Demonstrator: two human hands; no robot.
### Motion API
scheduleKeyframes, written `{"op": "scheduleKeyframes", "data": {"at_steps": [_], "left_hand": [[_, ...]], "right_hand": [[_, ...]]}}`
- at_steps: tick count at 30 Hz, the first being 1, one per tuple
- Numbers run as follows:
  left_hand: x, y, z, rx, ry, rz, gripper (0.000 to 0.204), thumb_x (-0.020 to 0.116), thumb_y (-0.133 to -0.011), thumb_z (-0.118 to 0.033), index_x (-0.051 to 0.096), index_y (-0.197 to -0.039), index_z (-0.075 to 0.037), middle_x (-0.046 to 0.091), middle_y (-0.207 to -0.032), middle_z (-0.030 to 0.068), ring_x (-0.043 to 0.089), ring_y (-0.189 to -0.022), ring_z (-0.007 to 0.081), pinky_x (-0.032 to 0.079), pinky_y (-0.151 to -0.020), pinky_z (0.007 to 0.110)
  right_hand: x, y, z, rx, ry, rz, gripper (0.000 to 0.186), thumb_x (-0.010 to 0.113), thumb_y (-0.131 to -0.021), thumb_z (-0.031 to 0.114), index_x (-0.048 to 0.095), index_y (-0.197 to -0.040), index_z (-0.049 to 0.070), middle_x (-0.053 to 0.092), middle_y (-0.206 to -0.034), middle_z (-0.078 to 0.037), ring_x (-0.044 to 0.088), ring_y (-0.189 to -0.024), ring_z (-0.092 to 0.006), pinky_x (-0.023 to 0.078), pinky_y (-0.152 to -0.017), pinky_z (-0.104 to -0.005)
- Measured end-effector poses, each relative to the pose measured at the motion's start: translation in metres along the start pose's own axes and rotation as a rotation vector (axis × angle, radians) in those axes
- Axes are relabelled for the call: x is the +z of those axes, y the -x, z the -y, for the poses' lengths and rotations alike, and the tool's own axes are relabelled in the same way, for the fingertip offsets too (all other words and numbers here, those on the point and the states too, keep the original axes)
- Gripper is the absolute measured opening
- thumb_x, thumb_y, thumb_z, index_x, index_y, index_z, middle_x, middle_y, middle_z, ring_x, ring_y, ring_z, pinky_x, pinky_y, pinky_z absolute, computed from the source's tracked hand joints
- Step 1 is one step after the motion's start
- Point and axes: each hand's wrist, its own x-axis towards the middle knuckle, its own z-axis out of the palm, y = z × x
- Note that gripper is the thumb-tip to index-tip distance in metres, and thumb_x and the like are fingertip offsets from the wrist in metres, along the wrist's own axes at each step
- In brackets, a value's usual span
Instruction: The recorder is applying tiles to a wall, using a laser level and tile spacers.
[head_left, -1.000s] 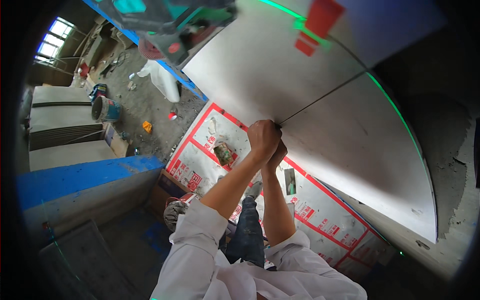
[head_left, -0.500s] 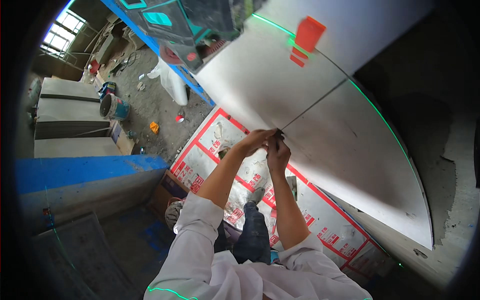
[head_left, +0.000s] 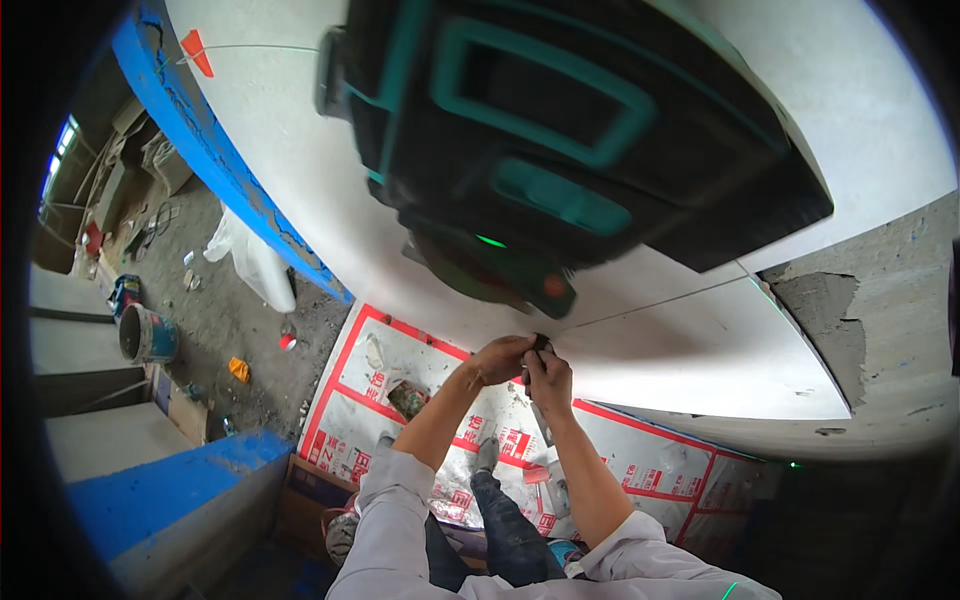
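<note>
Grip: small black piece (head_left: 543,342) seems pinched by left hand (head_left: 503,359) and right hand (head_left: 548,381) | thin dark seam (head_left: 660,303) toward 2 o'clock | steady, even alignment is advised

I count one left-hand grip (head_left: 503,360), one right-hand grip (head_left: 548,382), one small black piece (head_left: 542,342), one black-and-teal device (head_left: 570,140), one red wedge (head_left: 198,54); beyond the floor covering's (head_left: 352,402) left edge, one bucket (head_left: 150,334), one orange scrap (head_left: 239,369), one piece of white plastic (head_left: 255,262).
</note>
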Motion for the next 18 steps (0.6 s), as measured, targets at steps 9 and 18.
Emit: {"op": "scheduleKeyframes", "data": {"at_steps": [9,18], "left_hand": [[0.02,0.005,-0.016,-0.049,-0.134,-0.233,0.037,0.069,-0.112,-0.031,0.071,-0.121,0.005,0.075,-0.111,0.0132,0.072,-0.099,0.0217,0.06,-0.086,0.038],[0.046,0.006,-0.022,0.014,-0.448,-0.43,0.043,0.071,-0.111,-0.029,0.073,-0.125,0.012,0.077,-0.116,0.015,0.073,-0.107,0.0201,0.061,-0.095,0.037]], "right_hand": [[-0.006,0.003,0.018,0.052,0.096,-0.017,0.037,0.064,-0.107,0.024,0.069,-0.082,-0.003,0.067,-0.063,-0.008,0.062,-0.048,-0.0163,0.051,-0.049,-0.0361],[-0.01,-0.007,0.002,-0.001,0.081,-0.006,0.036,0.062,-0.107,0.02,0.071,-0.082,-0.004,0.067,-0.061,-0.011,0.065,-0.049,-0.0196,0.051,-0.05,-0.0391]]}}
